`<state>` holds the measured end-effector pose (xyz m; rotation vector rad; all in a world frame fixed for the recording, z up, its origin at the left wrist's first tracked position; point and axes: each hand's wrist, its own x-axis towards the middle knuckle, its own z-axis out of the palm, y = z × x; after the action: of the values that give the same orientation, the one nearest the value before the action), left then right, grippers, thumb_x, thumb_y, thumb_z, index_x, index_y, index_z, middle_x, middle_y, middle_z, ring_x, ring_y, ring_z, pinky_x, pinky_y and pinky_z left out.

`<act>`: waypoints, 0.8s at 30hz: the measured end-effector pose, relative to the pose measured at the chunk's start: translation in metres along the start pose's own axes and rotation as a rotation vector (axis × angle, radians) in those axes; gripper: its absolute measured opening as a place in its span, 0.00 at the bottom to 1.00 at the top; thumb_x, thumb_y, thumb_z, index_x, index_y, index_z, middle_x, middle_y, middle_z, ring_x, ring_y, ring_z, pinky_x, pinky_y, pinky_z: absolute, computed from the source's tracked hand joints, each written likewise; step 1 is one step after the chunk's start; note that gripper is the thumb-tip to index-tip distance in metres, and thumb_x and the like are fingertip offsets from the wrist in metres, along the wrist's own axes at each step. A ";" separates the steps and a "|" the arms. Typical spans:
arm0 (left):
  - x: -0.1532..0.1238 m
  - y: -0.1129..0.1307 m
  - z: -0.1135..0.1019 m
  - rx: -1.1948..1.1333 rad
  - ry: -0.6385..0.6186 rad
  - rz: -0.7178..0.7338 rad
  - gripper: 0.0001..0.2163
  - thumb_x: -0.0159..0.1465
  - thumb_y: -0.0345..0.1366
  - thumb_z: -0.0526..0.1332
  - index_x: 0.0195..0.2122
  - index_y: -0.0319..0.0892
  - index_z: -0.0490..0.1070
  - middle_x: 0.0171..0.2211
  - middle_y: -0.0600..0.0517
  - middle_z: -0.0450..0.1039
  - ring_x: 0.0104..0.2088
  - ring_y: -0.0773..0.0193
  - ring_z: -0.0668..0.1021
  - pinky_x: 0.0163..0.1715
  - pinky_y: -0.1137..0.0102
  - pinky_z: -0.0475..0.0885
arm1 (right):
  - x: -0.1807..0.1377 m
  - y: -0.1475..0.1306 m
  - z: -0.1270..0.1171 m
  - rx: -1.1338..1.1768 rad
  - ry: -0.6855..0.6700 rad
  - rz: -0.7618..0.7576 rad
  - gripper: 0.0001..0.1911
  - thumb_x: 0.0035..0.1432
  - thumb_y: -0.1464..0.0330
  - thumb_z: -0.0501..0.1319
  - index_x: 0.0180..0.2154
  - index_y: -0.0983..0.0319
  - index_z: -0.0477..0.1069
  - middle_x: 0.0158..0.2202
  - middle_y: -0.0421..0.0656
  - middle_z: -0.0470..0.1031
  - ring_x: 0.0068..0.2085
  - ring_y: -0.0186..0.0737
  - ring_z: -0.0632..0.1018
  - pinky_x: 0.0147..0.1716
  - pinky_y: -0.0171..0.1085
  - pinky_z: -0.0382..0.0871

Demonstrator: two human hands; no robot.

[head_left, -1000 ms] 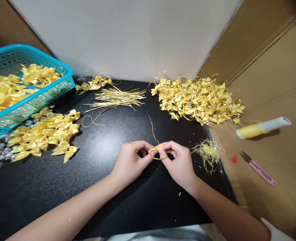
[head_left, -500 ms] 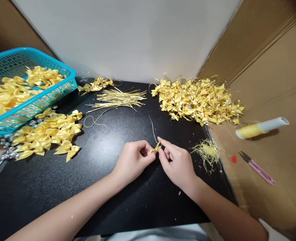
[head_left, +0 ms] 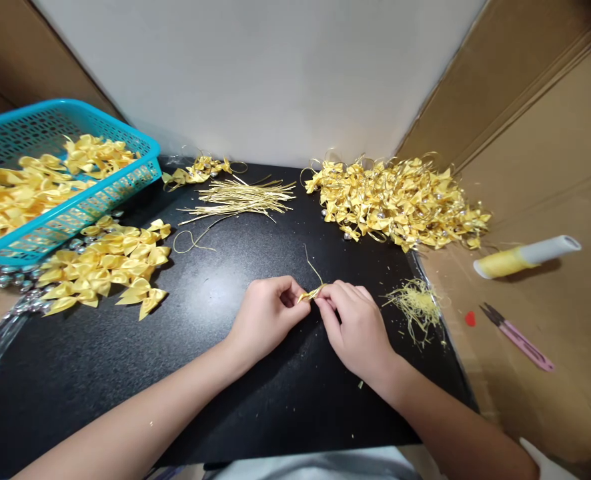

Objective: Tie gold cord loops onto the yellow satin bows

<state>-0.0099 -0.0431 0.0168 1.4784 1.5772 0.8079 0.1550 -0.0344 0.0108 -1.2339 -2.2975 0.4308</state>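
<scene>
Head view: both hands pinch a small yellow bow [head_left: 311, 293] over the bench [head_left: 225, 387], midway along it and nearer its front edge.
The gold cord [head_left: 313, 264] loop that hung under the bow a second ago has been drawn in tight, leaving one short tail pointing toward the back edge. The left hand [head_left: 268, 313] and right hand [head_left: 358, 330] each press their fingers [head_left: 328, 294] together on the bow, tips almost meeting.

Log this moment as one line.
left hand: pinches yellow bow | right hand: pinches yellow bow | gold cord: sticks up from bow | bow pile: back right of table
</scene>
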 end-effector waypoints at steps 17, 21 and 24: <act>0.019 -0.013 -0.029 -0.103 0.484 0.096 0.10 0.56 0.41 0.66 0.26 0.39 0.74 0.22 0.53 0.73 0.23 0.69 0.69 0.24 0.74 0.63 | 0.001 0.001 -0.010 0.380 -0.139 0.061 0.19 0.67 0.68 0.49 0.22 0.60 0.59 0.22 0.37 0.64 0.26 0.33 0.67 0.29 0.35 0.59; 0.025 -0.015 -0.032 -0.245 0.527 0.093 0.10 0.55 0.42 0.67 0.28 0.40 0.74 0.28 0.52 0.74 0.25 0.69 0.71 0.24 0.74 0.64 | 0.001 0.006 -0.006 0.505 -0.062 0.192 0.17 0.65 0.65 0.52 0.25 0.61 0.69 0.25 0.40 0.72 0.29 0.36 0.74 0.30 0.35 0.66; 0.027 -0.014 -0.030 -0.408 0.469 0.118 0.10 0.52 0.40 0.68 0.25 0.39 0.72 0.40 0.48 0.76 0.34 0.66 0.75 0.32 0.72 0.70 | 0.003 0.012 -0.002 0.651 -0.023 0.337 0.14 0.63 0.62 0.56 0.32 0.61 0.76 0.31 0.44 0.80 0.35 0.40 0.80 0.37 0.38 0.72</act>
<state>-0.0429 -0.0159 0.0152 1.1391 1.5335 1.5312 0.1629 -0.0256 0.0073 -1.2527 -1.7303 1.2014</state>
